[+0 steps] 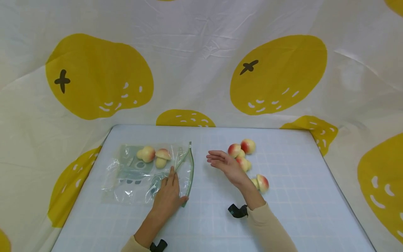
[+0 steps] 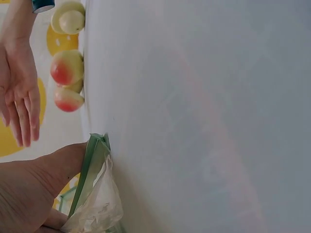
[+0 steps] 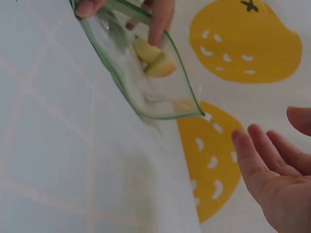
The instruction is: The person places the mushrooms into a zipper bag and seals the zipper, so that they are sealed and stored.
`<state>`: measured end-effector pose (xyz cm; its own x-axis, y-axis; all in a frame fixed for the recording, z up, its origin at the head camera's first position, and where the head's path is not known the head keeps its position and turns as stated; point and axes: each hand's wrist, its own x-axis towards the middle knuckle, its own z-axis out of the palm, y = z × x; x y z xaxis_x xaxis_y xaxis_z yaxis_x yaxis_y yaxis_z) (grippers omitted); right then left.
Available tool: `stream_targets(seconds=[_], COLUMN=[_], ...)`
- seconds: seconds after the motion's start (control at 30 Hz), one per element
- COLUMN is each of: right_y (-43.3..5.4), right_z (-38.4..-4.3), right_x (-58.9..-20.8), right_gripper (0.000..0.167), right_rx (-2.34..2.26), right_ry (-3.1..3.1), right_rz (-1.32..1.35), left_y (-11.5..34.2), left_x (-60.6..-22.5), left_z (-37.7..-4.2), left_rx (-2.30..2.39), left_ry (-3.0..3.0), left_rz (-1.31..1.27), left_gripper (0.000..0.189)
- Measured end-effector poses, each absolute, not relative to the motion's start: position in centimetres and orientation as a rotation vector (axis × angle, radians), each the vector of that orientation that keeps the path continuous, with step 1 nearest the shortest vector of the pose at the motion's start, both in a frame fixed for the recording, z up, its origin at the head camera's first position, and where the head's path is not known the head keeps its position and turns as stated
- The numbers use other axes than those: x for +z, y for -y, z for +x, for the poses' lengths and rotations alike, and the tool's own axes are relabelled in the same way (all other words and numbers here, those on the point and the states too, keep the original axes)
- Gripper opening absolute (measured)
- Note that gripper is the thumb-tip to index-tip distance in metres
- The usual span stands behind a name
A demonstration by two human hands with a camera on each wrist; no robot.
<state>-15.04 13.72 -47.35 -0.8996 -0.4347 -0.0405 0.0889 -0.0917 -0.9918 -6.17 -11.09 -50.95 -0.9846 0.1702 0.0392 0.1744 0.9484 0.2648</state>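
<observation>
A clear zip-top bag (image 1: 126, 192) with green zip edges lies flat on the left side of the table, its mouth spread apart toward the right. Two toy mushrooms, one with its cap turned right (image 1: 147, 154) and one upright (image 1: 162, 158), are inside it. My left hand (image 1: 168, 196) holds the bag at its mouth, thumb at the near corner and fingers over the upper edge. To the right of the mouth, my right hand (image 1: 228, 168) hovers with fingers extended, holding nothing. Beyond it sit several loose toy mushrooms with red-and-cream caps (image 1: 248, 146).
Another toy mushroom (image 1: 262, 183) lies beside the right wrist, partly hidden by it. The pale checked table (image 1: 299, 182) ends at a white cloth (image 1: 195, 70) with yellow fruit prints behind. Dark wrist cameras (image 1: 237, 211) sit below both hands.
</observation>
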Motion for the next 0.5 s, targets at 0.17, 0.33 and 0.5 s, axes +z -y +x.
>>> stream_targets(seconds=[0.17,0.33,0.5], right_y=[-16.8,-20.4,-23.8], right_z=[-14.9,-14.4,-13.7], right_x=[-45.9,-45.0,-44.9], right_gripper=[0.042,0.044,0.046], right_rx=[-2.033,-2.026,-1.984], right_ry=[-1.934,-2.031,-2.145], right_rz=[-0.405,-0.422,-0.447], left_y=[11.1,11.1,11.1], left_x=[-51.0,-51.1,-51.2], left_z=[-6.2,-6.2,-6.1], left_rx=[-0.425,-0.429,-0.422], left_ry=[3.061,3.056,3.055], left_rz=[-0.291,-0.295,-0.291], left_gripper=[0.105,0.105,0.106])
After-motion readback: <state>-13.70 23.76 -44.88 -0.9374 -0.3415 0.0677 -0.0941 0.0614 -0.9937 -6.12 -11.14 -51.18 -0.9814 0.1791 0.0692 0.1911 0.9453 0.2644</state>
